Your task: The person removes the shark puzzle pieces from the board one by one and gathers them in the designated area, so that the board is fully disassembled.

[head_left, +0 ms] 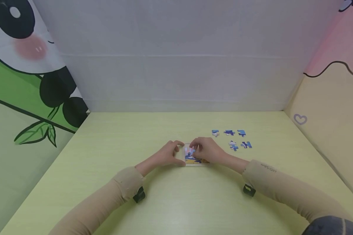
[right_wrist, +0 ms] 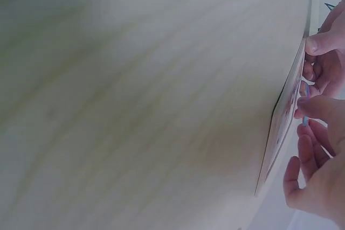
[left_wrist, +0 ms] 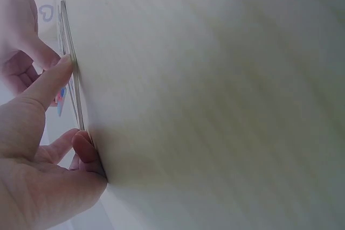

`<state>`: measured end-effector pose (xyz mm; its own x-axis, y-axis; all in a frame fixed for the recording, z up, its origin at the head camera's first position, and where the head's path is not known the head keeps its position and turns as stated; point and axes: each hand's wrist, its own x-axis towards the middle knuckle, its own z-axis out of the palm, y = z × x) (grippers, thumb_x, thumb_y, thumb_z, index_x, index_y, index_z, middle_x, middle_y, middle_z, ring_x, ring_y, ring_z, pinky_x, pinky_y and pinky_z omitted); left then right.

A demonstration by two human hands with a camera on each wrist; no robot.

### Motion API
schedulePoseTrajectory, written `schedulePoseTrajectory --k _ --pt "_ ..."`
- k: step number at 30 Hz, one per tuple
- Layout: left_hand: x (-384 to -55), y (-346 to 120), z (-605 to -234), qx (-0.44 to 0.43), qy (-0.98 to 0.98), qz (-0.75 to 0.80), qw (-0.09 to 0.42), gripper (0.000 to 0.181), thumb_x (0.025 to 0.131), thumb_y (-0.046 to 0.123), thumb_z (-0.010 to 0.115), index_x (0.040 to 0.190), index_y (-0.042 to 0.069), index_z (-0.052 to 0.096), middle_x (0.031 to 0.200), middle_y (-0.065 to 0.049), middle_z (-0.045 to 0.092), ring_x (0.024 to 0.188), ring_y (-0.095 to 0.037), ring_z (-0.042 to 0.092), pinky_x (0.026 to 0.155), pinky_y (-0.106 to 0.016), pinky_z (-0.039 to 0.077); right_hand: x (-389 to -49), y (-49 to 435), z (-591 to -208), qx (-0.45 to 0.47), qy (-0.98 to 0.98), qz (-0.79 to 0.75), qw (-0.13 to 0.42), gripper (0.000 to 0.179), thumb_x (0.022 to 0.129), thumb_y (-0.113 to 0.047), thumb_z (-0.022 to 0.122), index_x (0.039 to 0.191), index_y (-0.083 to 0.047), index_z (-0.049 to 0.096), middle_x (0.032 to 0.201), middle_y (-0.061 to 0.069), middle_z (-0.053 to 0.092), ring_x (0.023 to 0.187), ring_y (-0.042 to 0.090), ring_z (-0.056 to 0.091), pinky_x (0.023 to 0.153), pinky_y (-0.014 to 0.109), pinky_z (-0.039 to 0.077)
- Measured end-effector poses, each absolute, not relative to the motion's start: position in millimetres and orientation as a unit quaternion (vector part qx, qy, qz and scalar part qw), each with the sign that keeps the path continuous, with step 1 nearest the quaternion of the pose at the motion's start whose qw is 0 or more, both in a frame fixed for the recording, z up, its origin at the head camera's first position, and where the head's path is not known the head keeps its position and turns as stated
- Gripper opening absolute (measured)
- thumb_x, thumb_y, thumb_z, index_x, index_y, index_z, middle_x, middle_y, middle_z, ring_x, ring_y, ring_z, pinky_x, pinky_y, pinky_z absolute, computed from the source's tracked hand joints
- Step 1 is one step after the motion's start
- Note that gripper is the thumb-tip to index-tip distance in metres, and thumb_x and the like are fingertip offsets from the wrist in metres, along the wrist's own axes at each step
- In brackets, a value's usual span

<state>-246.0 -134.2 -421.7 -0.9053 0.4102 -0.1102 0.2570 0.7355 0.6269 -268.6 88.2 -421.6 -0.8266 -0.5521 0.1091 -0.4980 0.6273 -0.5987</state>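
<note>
Dark fabric (head_left: 330, 226) overlaps the right sleeve (head_left: 282, 181); I see the right hand (head_left: 209, 150) pinch a puzzle piece (left_wrist: 61, 102), the left hand (head_left: 166, 154) hold the puzzle board (head_left: 195, 165).

A person's left hand (head_left: 169, 153) curved, thumb spread from bent fingers, right hand (head_left: 209, 150) just beside it, thumb and fingers pinched, both forearms (head_left: 98, 199) angled inward
</note>
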Motion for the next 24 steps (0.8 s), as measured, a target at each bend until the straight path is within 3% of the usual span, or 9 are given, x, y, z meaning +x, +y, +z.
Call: schedulePoseTrajectory --k 10,17,24 --pt "-248.3 -133.6 -424.6 0.176 0.927 0.311 0.119 0.080 0.075 0.031 0.087 0.141 0.012 0.047 0.113 -0.010 0.053 0.092 -0.017 0.048 0.081 -0.029 0.042 -268.6 101.0 -416.1 -0.280 0.922 -0.266 -0.005 0.028 0.085 -0.019 0.076 0.113 -0.016 0.071 0.097 -0.005 0.067 0.092 0.015 0.055 0.080 0.030 0.047" --pt "-248.8 -132.5 -425.6 0.165 0.928 0.309 0.124 0.073 0.076 0.031 0.086 0.138 0.018 0.051 0.114 -0.009 0.053 0.095 -0.018 0.049 0.083 -0.031 0.042 -273.3 115.6 -417.1 -0.283 0.923 -0.260 -0.030 0.031 0.084 -0.018 0.077 0.114 -0.015 0.071 0.098 -0.003 0.068 0.092 0.016 0.058 0.082 0.032 0.049" --pt "-248.4 -131.3 -425.6 0.158 0.927 0.315 0.128 0.068 0.075 0.029 0.086 0.135 0.020 0.053 0.114 -0.008 0.053 0.096 -0.019 0.048 0.084 -0.031 0.042 -279.4 137.0 -417.2 -0.331 0.914 -0.217 -0.089 0.031 0.083 -0.017 0.077 0.113 -0.012 0.070 0.100 0.001 0.070 0.097 0.019 0.059 0.088 0.040 0.046"
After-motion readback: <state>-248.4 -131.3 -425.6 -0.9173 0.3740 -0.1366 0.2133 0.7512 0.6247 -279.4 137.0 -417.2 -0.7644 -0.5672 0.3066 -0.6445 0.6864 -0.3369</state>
